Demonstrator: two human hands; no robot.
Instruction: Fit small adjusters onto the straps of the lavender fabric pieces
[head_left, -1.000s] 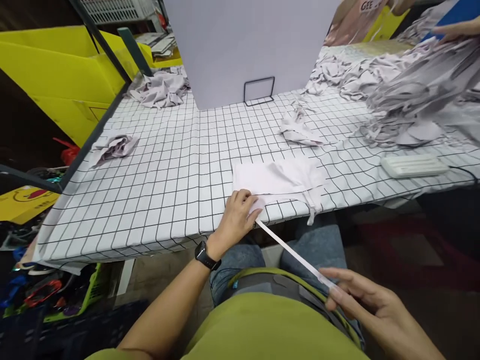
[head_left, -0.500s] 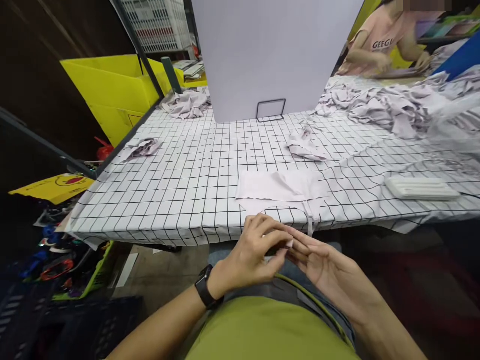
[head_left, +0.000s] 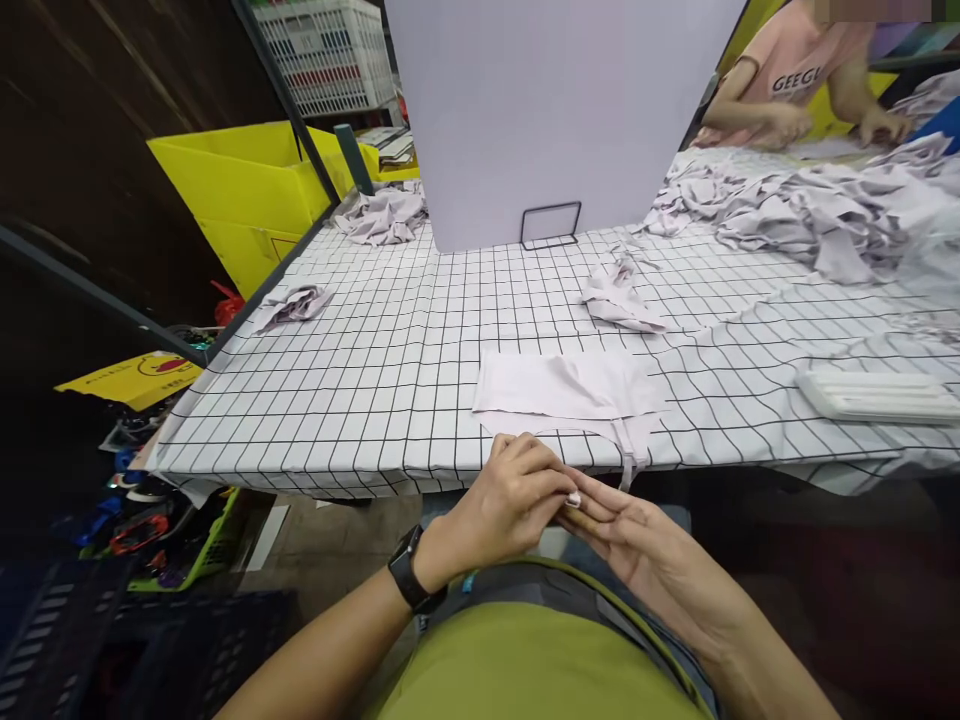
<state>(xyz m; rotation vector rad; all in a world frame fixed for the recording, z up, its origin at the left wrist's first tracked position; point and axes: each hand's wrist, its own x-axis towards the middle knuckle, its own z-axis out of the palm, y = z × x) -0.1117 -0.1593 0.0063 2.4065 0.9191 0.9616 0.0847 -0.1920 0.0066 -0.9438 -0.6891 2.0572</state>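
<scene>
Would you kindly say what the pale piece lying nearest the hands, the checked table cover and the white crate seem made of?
Pale piece: thin matt fabric, limp and softly creased; knit or woven is unclear. Table cover: probably matt cloth, perhaps coated; it ripples and drapes. Crate: likely moulded plastic, fairly dull, with stiff slotted sides.

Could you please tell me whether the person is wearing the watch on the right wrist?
No, the black watch sits on the wrist of the left hand, and the wrist of the right hand is bare.
</scene>
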